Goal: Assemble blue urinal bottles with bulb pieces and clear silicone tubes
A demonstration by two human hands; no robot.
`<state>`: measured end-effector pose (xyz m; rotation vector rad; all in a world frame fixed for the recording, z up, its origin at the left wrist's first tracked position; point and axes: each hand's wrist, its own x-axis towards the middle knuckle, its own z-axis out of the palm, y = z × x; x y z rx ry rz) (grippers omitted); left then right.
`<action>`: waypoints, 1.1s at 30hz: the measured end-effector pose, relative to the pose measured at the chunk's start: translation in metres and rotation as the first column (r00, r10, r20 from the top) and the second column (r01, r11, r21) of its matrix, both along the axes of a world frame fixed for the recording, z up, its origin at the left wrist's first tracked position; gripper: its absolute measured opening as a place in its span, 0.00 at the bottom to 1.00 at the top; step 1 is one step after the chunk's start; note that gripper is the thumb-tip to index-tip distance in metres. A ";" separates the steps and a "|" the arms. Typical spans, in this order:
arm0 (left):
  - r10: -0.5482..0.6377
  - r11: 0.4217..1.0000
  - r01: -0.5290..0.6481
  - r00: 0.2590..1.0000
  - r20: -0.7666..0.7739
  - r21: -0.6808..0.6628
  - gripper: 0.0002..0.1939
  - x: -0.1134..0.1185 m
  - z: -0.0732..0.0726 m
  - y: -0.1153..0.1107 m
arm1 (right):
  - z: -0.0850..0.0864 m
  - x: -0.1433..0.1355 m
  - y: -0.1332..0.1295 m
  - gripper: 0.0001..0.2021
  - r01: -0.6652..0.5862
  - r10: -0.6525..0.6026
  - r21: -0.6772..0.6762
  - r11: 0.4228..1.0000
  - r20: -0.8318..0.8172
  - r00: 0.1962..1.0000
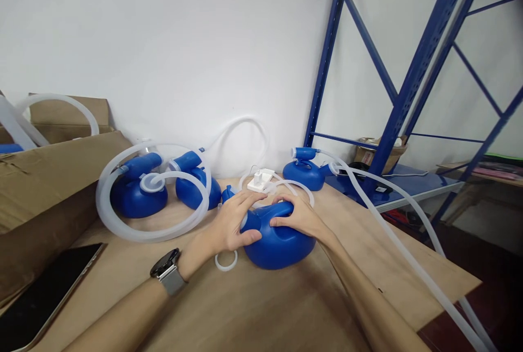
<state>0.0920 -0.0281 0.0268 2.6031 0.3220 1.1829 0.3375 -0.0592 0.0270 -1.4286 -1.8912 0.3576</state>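
A blue plastic urinal bottle [281,246] stands on the wooden table in front of me. My right hand [300,214] is closed round its top handle, thumb in front. On the other side my left hand [239,221] holds the neck, its thumb resting on the front of the bottle and its fingers reaching over the back. The bottle's mouth is mostly hidden by that hand. A translucent white ring [226,267] lies on the table just below my left wrist. Behind my left fingers a small blue part [227,194] shows partly.
Two more blue bottles with coiled clear hose [153,235] stand at left, another bottle [304,176] at back right with hoses trailing off the table edge. A white plug block [260,179], cardboard box [61,177], phone [49,292] and blue metal rack [402,90] surround the work area.
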 end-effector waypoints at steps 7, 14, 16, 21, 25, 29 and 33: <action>0.007 1.000 -0.008 1.000 -0.025 -0.022 0.44 -0.002 0.001 0.000 | -0.002 0.001 0.005 0.27 -0.028 0.028 -0.025 0.999 -0.017 0.999; 0.060 0.883 -0.021 0.996 0.069 -0.470 0.34 -0.007 -0.002 0.012 | -0.001 0.004 0.007 0.23 0.040 -0.040 -0.007 0.999 0.028 0.999; 0.210 0.776 -0.140 0.977 0.042 -0.616 0.33 -0.013 -0.004 0.025 | 0.000 0.013 0.006 0.23 0.084 -0.084 0.002 0.996 0.038 0.996; 0.423 0.711 -0.394 0.901 -0.094 -0.583 0.24 -0.033 -0.011 0.055 | -0.005 0.052 0.003 0.23 0.226 -0.229 0.053 0.973 0.047 0.972; 0.458 0.758 -0.517 0.856 -0.238 -0.399 0.15 -0.037 -0.013 0.054 | -0.008 0.074 0.000 0.25 0.285 -0.300 0.125 0.950 0.132 0.945; 0.522 0.756 -0.629 0.745 -0.415 -0.180 0.14 -0.035 -0.022 0.043 | 0.003 0.057 -0.009 0.26 0.245 -0.321 0.355 0.902 0.175 0.931; 0.584 0.703 -0.710 0.603 -0.543 -0.034 0.26 -0.031 -0.038 0.034 | 0.021 -0.007 -0.025 0.16 0.039 -0.150 0.468 0.883 0.202 0.968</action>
